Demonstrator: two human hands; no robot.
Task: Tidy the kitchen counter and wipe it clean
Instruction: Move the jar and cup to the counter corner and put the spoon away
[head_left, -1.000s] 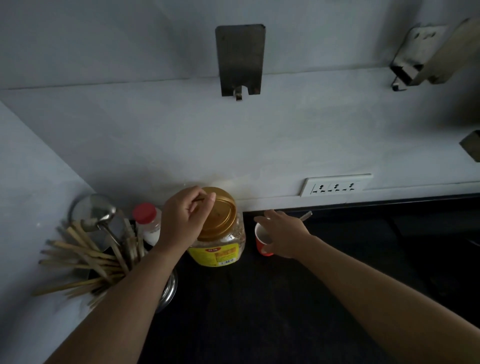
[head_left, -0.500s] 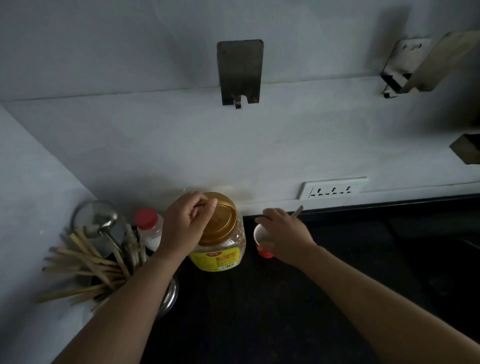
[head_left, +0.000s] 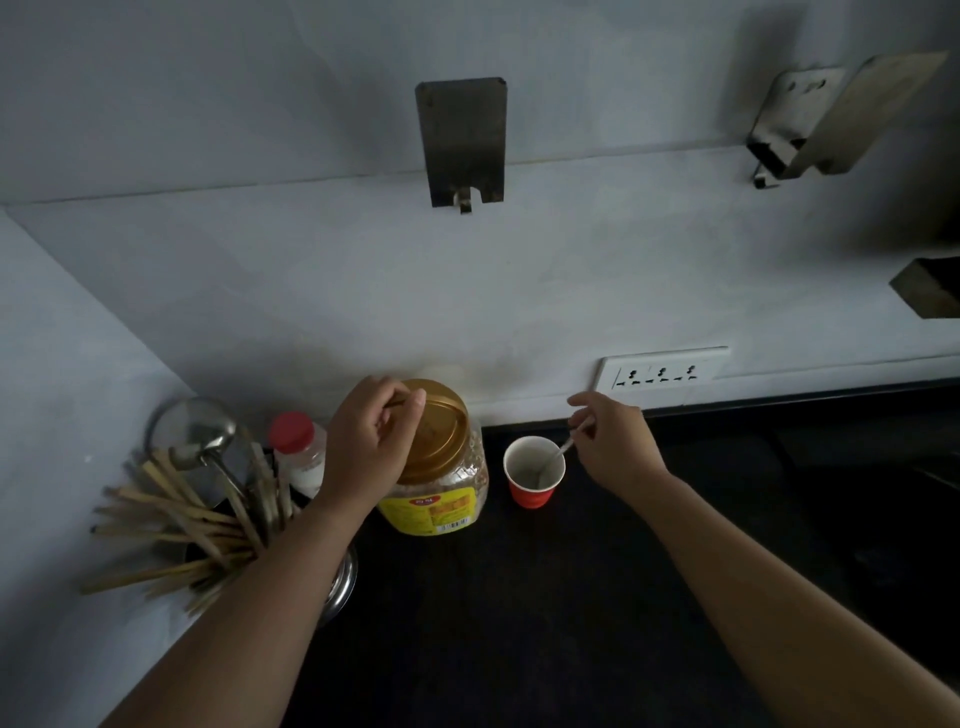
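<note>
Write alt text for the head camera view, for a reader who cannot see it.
On a dark counter, a person's left hand grips the gold lid handle of a plastic jar, while the right hand pinches a spoon standing in a red paper cup. A utensil holder and a red-capped bottle stand to the left.

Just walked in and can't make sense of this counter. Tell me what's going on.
A person is tidying a dark kitchen counter. The left hand has its grip on the gold lid of a clear plastic jar. The right hand pinches the handle of a spoon standing in a small red paper cup beside the jar. No cloth is in view.
</note>
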